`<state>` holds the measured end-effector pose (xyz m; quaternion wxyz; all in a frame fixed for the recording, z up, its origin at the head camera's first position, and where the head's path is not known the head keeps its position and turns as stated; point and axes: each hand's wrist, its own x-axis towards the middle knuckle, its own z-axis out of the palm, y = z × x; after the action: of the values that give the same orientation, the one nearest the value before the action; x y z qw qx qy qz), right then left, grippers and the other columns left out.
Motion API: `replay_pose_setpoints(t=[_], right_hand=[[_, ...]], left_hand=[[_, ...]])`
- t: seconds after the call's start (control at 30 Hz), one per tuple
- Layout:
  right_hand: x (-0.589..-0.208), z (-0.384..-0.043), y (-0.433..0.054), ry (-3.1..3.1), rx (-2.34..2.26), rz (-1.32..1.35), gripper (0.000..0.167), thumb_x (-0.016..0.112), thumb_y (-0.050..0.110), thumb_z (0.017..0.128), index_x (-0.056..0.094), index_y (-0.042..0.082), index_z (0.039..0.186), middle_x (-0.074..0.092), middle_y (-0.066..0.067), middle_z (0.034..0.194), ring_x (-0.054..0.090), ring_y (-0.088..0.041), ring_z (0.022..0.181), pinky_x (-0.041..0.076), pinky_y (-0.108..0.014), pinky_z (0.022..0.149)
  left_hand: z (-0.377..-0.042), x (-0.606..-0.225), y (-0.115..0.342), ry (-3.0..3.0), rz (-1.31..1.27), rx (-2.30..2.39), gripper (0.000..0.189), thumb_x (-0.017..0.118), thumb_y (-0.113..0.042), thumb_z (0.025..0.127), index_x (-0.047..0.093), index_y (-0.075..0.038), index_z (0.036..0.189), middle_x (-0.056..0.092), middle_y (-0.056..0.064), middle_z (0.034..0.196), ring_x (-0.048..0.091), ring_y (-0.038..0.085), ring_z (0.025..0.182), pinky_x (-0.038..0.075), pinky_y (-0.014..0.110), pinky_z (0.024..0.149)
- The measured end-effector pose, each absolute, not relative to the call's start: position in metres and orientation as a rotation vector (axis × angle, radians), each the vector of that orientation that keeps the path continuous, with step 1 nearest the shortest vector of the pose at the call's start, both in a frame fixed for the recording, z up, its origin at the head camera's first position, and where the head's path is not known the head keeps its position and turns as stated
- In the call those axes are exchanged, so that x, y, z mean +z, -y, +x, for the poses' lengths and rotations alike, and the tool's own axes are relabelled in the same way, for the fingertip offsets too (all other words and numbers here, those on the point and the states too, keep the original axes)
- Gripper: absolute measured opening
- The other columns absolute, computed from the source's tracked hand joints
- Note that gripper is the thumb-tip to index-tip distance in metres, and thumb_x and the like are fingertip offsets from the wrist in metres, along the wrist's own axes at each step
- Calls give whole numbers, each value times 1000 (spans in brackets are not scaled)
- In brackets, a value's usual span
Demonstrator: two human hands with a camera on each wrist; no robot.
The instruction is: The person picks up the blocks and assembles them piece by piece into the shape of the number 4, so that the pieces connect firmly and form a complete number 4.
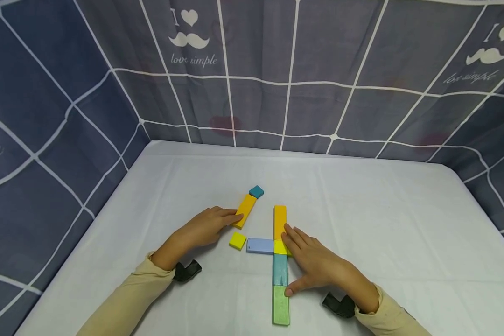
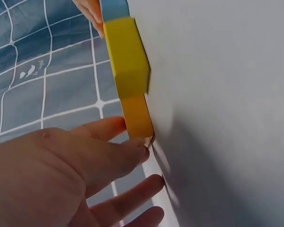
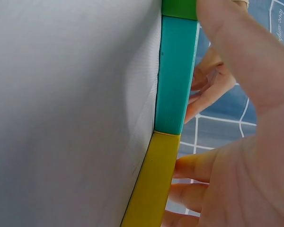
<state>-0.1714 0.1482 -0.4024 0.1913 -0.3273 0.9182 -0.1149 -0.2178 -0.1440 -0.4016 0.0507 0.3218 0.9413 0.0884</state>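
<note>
Near the middle of the table, my left hand [image 1: 207,227] pinches the lower end of a loose orange block [image 1: 246,210] between thumb and index finger. A small teal block [image 1: 256,192] sits against its far end. My right hand [image 1: 319,261] lies along a cross-like row of flat blocks, its fingers extended over the yellow block [image 1: 280,248] and its thumb by the green block [image 1: 281,305]. In that row are also another orange block [image 1: 279,221], a teal rectangular block [image 1: 280,269] and a light blue block [image 1: 260,246]. The right fingers hide part of the yellow piece.
A loose yellow square block [image 1: 237,241] lies just left of the light blue one. The white-covered table [image 1: 382,210] is bordered by a grey checked curtain [image 1: 256,102] at the back and sides. Black wrist straps [image 1: 187,271] hang beneath both wrists.
</note>
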Motion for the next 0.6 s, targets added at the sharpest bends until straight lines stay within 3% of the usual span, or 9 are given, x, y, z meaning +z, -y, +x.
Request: replay_pose_setpoints(t=[0.23, 0.6], right_hand=[[-403, -171, -148, -2569, -345, -914, 121, 61, 75, 59, 18, 3, 145, 3, -14, 154, 8, -37, 139, 21, -55, 106], [-402, -172, -147, -2578, -334, -921, 121, 61, 75, 59, 17, 4, 145, 3, -14, 154, 8, -36, 139, 22, -55, 106]], left_hand=[[-215, -399, 140, -2835, 959, 266, 47, 54, -2, 88, 49, -17, 132, 50, 4, 134, 50, 25, 116, 42, 40, 95], [-207, -393, 136, -2876, 1148, 117, 41, 62, -1, 83, 60, -14, 122, 54, 4, 131, 54, 24, 111, 45, 36, 90]])
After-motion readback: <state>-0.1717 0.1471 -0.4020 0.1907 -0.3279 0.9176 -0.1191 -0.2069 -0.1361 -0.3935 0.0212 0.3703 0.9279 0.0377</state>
